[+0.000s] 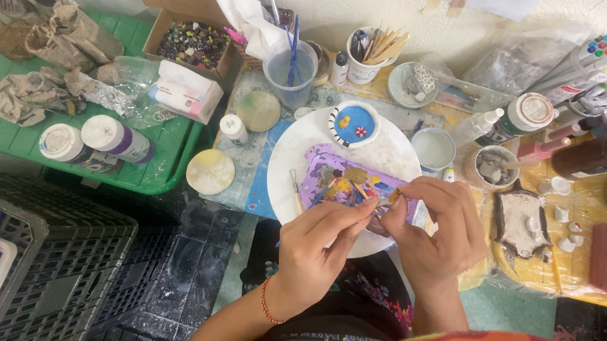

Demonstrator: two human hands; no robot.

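Both hands work close together at near centre over a round white plate. The left hand, a red string band at its wrist, has its fingers drawn together around a thin brush whose tip lies toward the right hand. The right hand pinches a small orange-tinted piece between thumb and forefinger, right at the brush tip; whether tip and piece touch cannot be told. Beneath the hands, on the plate, lies a purple painted slab blotched with yellow and blue, and at the plate's far edge sits a small blue dish with a striped rim. The work surface is a paint-stained table, heavily cluttered. On its far side stand a clear cup of water holding brushes and a white cup of wooden sticks. On the right are a bundle of coloured markers, paint bottles, and a dark clay piece with a white face. To the left sits a green tray carrying two white-capped bottles, crumpled paper and an open cardboard box of beads. At near left stands a dark plastic crate on a dark tiled floor. A pale wall with taped paper sheets closes the far side.
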